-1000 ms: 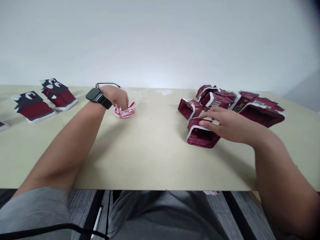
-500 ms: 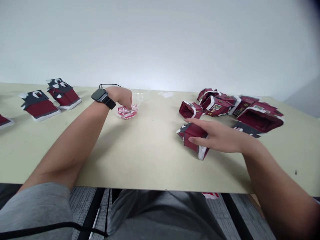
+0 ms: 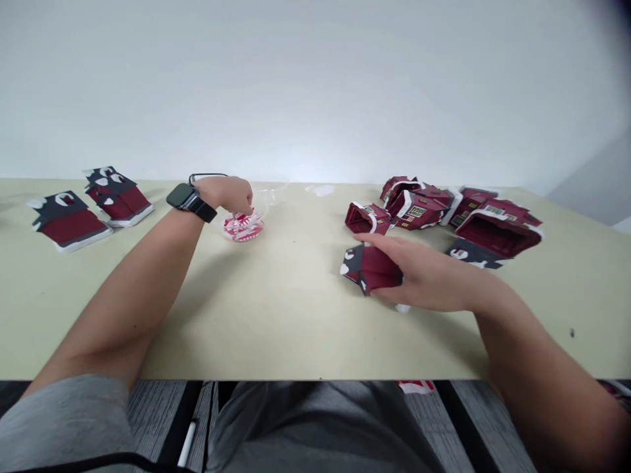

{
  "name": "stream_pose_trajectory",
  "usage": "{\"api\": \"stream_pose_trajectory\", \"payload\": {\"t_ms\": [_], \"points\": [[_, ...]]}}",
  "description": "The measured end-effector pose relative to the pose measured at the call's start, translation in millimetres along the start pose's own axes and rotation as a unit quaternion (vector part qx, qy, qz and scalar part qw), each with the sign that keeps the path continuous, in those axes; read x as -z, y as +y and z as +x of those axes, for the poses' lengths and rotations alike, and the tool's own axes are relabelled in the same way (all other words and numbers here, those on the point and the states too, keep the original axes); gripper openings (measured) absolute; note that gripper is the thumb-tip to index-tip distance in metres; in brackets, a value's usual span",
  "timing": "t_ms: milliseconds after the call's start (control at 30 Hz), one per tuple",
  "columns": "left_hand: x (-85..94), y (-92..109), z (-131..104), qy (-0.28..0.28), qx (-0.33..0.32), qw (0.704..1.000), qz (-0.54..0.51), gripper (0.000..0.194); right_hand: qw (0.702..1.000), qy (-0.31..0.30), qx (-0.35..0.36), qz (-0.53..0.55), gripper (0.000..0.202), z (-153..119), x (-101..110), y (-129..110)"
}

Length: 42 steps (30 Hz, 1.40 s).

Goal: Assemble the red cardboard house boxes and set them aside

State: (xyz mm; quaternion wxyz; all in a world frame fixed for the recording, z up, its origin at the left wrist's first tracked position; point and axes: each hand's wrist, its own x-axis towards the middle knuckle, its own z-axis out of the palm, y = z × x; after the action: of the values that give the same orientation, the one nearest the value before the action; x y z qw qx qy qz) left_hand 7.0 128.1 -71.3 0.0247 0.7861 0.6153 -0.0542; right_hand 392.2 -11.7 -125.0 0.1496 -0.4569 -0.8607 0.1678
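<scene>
My left hand (image 3: 231,195), with a black watch on its wrist, hovers at a clear dish of red-and-white striped pieces (image 3: 242,227). Its fingers are pinched together at the far edge of the pile; what they hold, if anything, I cannot make out. Between the thumb and fingers of my right hand (image 3: 428,268) is a small dark-red model house (image 3: 379,268). The house lies on its side with its dark grey, white-patched roof pointing left, and the palm covers its base end.
Several more model houses (image 3: 424,207) lie tipped over in a cluster at the right, some showing hollow undersides. Two others (image 3: 121,199) stand at the left of the pale table (image 3: 276,315). A white wall rises behind the table.
My right hand has closed round the model house, and the house has turned so its roof end faces more toward me. My left hand stays pinched at the dish. The view has shifted slightly.
</scene>
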Motion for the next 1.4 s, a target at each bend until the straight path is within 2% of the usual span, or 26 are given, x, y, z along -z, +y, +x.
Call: {"api": "stream_pose_trajectory", "payload": {"t_ms": [67,133,200,267,400,533,600,700,767,867,933,1000,1133,1233,1400], "points": [[12.1,5.0,-7.4,-0.005,0.029,0.999,0.02,0.021,0.993,0.082,0.017,0.087,0.084,6.1,0.0,0.4],[25.6,16.8,-19.5,0.044,0.012,0.999,-0.01,0.027,0.961,0.137,0.013,0.238,0.084,13.2,-0.4,1.2],[37.0,36.0,-33.7,0.097,-0.042,0.991,-0.076,0.034,0.906,0.136,-0.005,0.4,0.075,19.5,-2.0,1.9],[42.4,60.0,-46.7,0.127,-0.114,0.974,-0.148,0.038,0.852,0.111,-0.014,0.512,0.057,24.0,-5.4,1.8],[33.4,106.7,-61.0,0.15,-0.255,0.923,-0.247,0.035,0.788,0.101,-0.026,0.607,0.049,28.6,-14.7,0.4],[15.9,133.8,-64.0,0.201,-0.319,0.882,-0.283,0.024,0.742,0.079,-0.04,0.664,0.047,30.0,-21.1,0.9],[10.5,140.3,-64.7,0.22,-0.324,0.871,-0.296,0.02,0.734,0.074,-0.041,0.674,0.045,30.7,-22.7,1.3],[6.1,145.7,-64.8,0.197,-0.304,0.85,-0.384,0.021,0.723,0.078,-0.032,0.685,0.043,32.2,-24.1,0.4],[3.4,148.1,-63.2,0.151,-0.272,0.817,-0.486,0.024,0.714,0.09,-0.014,0.695,0.043,33.1,-23.8,-1.2],[-2.8,150.7,-58.7,0.041,-0.226,0.748,-0.623,0.03,0.707,0.104,0.031,0.699,0.038,32.8,-21.2,-2.4],[-8.1,152.4,-55.7,-0.024,-0.212,0.703,-0.678,0.031,0.708,0.104,0.048,0.697,0.036,31.5,-18.8,-0.8],[-13.0,154.6,-53.7,-0.062,-0.206,0.67,-0.711,0.027,0.715,0.102,0.038,0.69,0.04,29.8,-16.8,2.7],[-18.5,160.3,-53.4,-0.097,-0.178,0.621,-0.757,0.023,0.727,0.107,0.009,0.678,0.06,27.6,-15.9,9.6],[-19.0,163.9,-54.6,-0.104,-0.158,0.606,-0.772,0.021,0.735,0.104,0.021,0.669,0.069,27.6,-17.0,11.8],[-19.2,164.7,-54.8,-0.099,-0.13,0.613,-0.773,0.014,0.748,0.084,0.03,0.657,0.076,28.3,-18.4,14.7]]}}
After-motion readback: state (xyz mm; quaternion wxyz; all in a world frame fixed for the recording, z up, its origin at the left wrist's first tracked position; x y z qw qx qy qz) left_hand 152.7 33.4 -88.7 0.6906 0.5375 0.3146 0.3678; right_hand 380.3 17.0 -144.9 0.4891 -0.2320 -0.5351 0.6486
